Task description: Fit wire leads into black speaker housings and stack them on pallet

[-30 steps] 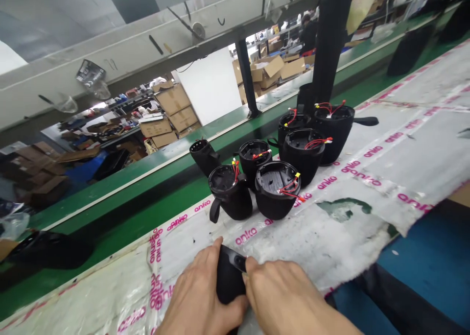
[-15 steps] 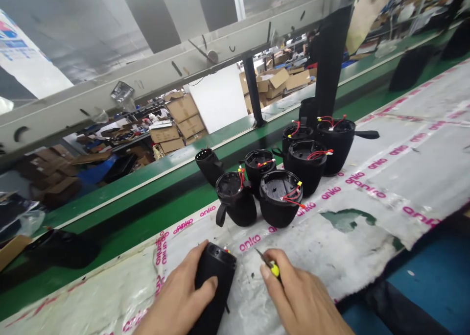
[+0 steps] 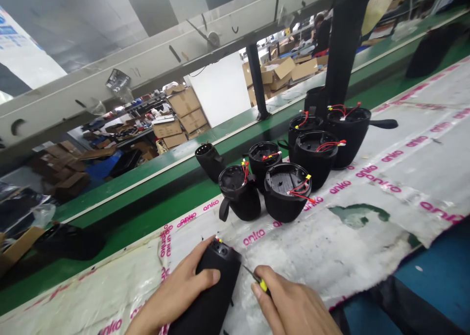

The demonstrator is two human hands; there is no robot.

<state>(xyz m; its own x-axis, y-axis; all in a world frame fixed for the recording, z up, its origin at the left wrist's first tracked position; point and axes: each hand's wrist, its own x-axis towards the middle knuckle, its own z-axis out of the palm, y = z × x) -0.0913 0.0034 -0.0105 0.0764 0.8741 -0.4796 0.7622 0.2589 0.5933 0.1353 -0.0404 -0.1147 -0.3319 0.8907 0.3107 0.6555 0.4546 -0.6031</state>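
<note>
A black cloth-covered housing [image 3: 215,288] lies on the plastic-covered table, its open end facing away, with small red and yellow connectors at the rim. My left hand [image 3: 183,288] grips its left side, thumb across the top. In my right hand [image 3: 290,300] is a thin pointed tool [image 3: 261,282] with a yellow and black handle; its tip is beside the housing's right rim. Beyond the hands stand several black housings, among them a front one [image 3: 286,203] and a strapped one [image 3: 240,203], open tops up, with red wires showing.
A green conveyor belt [image 3: 147,205] runs behind the table, with a black housing [image 3: 209,162] on it. A black post [image 3: 343,56] rises behind the group. Cardboard boxes [image 3: 185,110] are stacked beyond, and a person [image 3: 322,31] is in the far background.
The tool in my right hand has moved left, closer to the held housing's rim. The housing is still in my left hand. The whole view has shifted slightly.
</note>
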